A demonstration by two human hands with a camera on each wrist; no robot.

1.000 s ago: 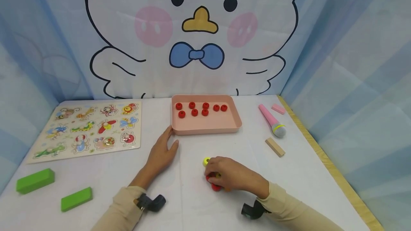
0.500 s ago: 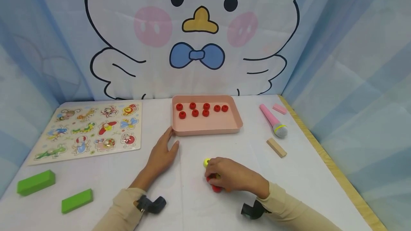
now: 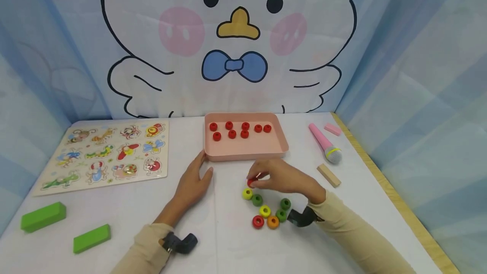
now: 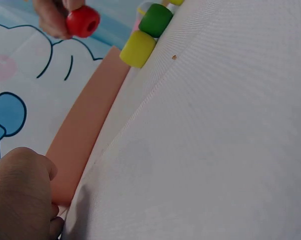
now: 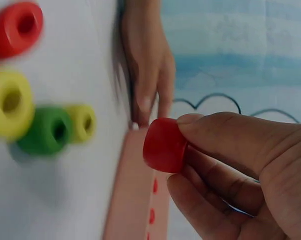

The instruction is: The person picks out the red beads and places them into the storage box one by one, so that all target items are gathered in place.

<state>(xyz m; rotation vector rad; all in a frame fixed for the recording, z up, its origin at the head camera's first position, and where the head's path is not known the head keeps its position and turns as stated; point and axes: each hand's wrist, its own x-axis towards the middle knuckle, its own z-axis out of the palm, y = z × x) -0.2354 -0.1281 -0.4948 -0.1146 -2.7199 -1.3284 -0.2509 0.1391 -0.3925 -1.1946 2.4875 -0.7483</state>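
A red bead [image 5: 164,145] is pinched between the thumb and fingers of my right hand [image 3: 279,175], held above the table between the tray and the loose beads. In the left wrist view the hole of that red bead [image 4: 83,21] shows. My left hand [image 3: 193,181] lies with fingers extended, its fingertips touching the near left corner of the pink tray [image 3: 247,157]. Several red beads [image 3: 232,134] sit inside the tray in two rough rows. Below my right hand lie loose beads: a yellow bead [image 3: 247,193], a green bead [image 3: 257,200], an orange bead [image 3: 272,222] and a red bead [image 3: 258,222] among them.
An insect puzzle board [image 3: 106,151] lies at the left, with two green blocks [image 3: 43,217] in front of it. On the right are a pink toy microphone [image 3: 323,143], a small pink block [image 3: 332,129] and a wooden block [image 3: 329,175]. A printed curtain [image 3: 236,92] stands behind.
My right hand has risen from the loose beads and moved toward the tray with a red bead, uncovering the other beads. My left hand stays at the tray corner.
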